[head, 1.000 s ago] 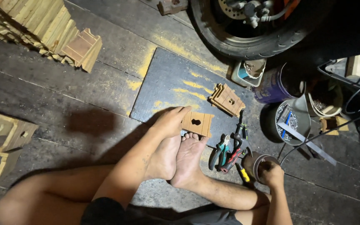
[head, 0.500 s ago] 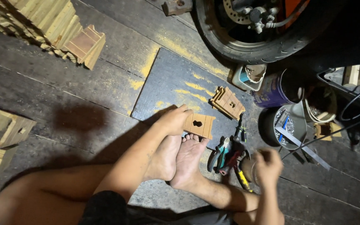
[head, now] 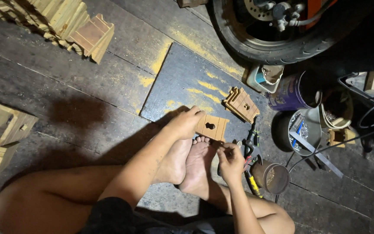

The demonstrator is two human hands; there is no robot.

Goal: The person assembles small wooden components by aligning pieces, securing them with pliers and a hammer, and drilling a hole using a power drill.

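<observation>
A person sits on a dark plank floor with bare feet (head: 191,162) drawn together, steadying a small wooden plate (head: 212,127) just beyond the toes. The left hand (head: 186,122) is closed on the plate's left edge; the right hand (head: 230,158), just below the plate's right corner, has its fingertips pinched together, though what they hold (if anything) is too small to tell. The plate is a light-brown piece of three joined slats with a keyhole-shaped slot cut at its middle, lying on the near edge of a dark board (head: 187,82) streaked with yellow sawdust.

The risks appear plain enough: with the plate propped so close to the toes, a slipped tool or a splintered edge could catch bare skin, and the one-sided hold could let the piece twist. Just right of the plate lie pliers (head: 251,145) and a screwdriver with a yellow handle (head: 253,183), beside a rusty tin (head: 275,177) that a knee could tip. Beyond the plate rest a stack of similar pieces (head: 242,104), a purple can (head: 291,92) and a motorcycle tyre (head: 273,43).
</observation>
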